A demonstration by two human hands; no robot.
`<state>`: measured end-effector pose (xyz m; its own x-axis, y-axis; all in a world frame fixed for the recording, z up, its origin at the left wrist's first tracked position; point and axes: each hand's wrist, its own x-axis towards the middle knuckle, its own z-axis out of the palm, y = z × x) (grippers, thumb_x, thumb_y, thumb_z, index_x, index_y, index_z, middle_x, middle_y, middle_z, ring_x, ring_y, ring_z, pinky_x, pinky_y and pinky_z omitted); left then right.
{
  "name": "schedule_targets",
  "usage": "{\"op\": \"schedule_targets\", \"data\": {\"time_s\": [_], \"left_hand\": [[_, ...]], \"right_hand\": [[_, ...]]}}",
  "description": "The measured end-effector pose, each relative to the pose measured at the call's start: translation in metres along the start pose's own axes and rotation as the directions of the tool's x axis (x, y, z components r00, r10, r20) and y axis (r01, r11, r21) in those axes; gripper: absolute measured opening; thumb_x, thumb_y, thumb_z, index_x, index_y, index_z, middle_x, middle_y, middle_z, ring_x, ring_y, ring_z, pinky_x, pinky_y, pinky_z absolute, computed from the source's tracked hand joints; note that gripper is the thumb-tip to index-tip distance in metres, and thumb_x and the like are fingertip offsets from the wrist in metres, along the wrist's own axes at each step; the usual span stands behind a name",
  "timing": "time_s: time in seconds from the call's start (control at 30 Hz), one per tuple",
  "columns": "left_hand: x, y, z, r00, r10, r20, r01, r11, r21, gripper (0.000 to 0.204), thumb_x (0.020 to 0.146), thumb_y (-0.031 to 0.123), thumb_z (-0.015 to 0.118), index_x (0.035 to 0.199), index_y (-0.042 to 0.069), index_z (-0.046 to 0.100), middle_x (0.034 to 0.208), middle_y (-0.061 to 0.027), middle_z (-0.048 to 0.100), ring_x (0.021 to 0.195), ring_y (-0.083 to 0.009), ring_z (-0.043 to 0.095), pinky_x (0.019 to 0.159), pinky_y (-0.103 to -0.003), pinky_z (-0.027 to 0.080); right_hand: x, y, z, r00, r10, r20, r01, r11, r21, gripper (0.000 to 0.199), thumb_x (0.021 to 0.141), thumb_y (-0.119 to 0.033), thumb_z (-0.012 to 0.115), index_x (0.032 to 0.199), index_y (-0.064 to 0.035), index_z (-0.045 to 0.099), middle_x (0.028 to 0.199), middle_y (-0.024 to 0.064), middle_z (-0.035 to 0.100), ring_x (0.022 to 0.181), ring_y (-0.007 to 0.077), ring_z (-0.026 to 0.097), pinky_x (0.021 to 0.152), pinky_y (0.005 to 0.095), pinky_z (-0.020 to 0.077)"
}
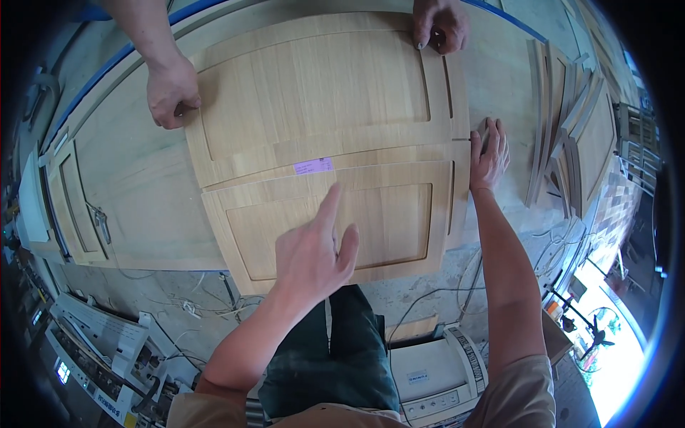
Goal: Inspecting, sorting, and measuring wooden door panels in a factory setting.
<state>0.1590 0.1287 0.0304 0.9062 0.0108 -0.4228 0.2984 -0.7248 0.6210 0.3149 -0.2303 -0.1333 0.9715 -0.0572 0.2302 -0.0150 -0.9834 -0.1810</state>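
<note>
Two light wooden cabinet doors with recessed panels lie overlapping: a far door (321, 85) and a near door (389, 225). A small purple label (312, 165) is stuck on the wood along the seam between them. Over the near door, my left hand (308, 255) points its index finger just below the label; the thumb stands apart and the palm holds nothing. At the doors' right edge, my right hand (489, 155) rests open, its fingers spread on the table. Across from me, another person's hands (173, 91) are at the far door's left side and top right corner.
The doors lie on a wooden worktable (157, 207). More frame panels (589, 143) lean in a stack at its right, and a narrow framed door (75, 203) lies at its left. Below stand a white machine (428, 371) and loose cables on the floor.
</note>
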Motion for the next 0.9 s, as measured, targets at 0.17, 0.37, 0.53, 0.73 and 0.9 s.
{"op": "schedule_targets", "data": {"time_s": [0.17, 0.37, 0.53, 0.73, 0.9], "left_hand": [[-0.051, 0.002, 0.012, 0.984, 0.043, 0.175, -0.025, 0.994, -0.106, 0.060, 0.096, 0.028, 0.065, 0.149, 0.003, 0.048, 0.062, -0.0053, 0.058, 0.054, -0.0232, 0.062, 0.054, -0.037, 0.049], [-0.136, 0.015, 0.023, 0.969, -0.001, 0.246, 0.024, 0.996, -0.090, 0.056, 0.097, 0.033, 0.066, 0.145, 0.007, 0.053, 0.067, -0.0063, 0.063, 0.058, -0.0261, 0.064, 0.058, -0.039, 0.051], [-0.200, 0.006, 0.031, 0.982, -0.095, 0.164, 0.098, 0.995, -0.009, 0.052, 0.097, 0.035, 0.067, 0.140, 0.007, 0.058, 0.073, -0.0109, 0.067, 0.065, -0.0303, 0.066, 0.061, -0.042, 0.051], [-0.305, -0.025, 0.049, 0.911, -0.413, 0.022, 0.412, 0.903, -0.121, 0.048, 0.095, 0.036, 0.066, 0.130, 0.004, 0.064, 0.099, -0.0232, 0.074, 0.095, -0.0375, 0.073, 0.084, -0.046, 0.056], [-0.400, -0.092, 0.112, 0.805, -0.593, 0.025, 0.592, 0.800, -0.099, 0.050, 0.094, 0.037, 0.067, 0.130, 0.003, 0.066, 0.113, -0.0255, 0.072, 0.111, -0.0388, 0.069, 0.094, -0.046, 0.053]], "right_hand": [[0.001, -0.003, -0.004, 1.000, -0.001, 0.011, 0.001, 1.000, -0.004, 0.053, 0.102, -0.042, 0.058, 0.150, -0.0202, 0.049, 0.158, 0.0115, 0.045, 0.145, 0.0326, 0.042, 0.116, 0.0504, 0.0321], [0.010, 0.019, -0.029, 0.994, -0.045, 0.098, 0.029, 0.987, 0.158, 0.052, 0.103, -0.041, 0.055, 0.149, -0.0167, 0.049, 0.158, 0.0171, 0.043, 0.146, 0.0374, 0.039, 0.118, 0.0510, 0.0321], [-0.044, 0.039, -0.090, 0.981, -0.132, 0.142, 0.044, 0.863, 0.503, 0.050, 0.106, -0.034, 0.053, 0.150, -0.0097, 0.051, 0.161, 0.0225, 0.039, 0.148, 0.0431, 0.036, 0.121, 0.0477, 0.0323], [-0.307, 0.130, -0.200, 0.794, -0.118, 0.597, -0.223, 0.856, 0.466, 0.045, 0.102, -0.031, 0.062, 0.135, -0.0006, 0.061, 0.136, 0.0227, 0.063, 0.127, 0.0364, 0.061, 0.108, 0.0438, 0.0462], [-0.622, 0.318, -0.309, 0.374, 0.116, 0.920, -0.275, 0.961, -0.009, 0.031, 0.101, -0.036, 0.055, 0.109, -0.0112, 0.072, 0.101, 0.0181, 0.073, 0.093, 0.0376, 0.068, 0.080, 0.0499, 0.0526]]}}
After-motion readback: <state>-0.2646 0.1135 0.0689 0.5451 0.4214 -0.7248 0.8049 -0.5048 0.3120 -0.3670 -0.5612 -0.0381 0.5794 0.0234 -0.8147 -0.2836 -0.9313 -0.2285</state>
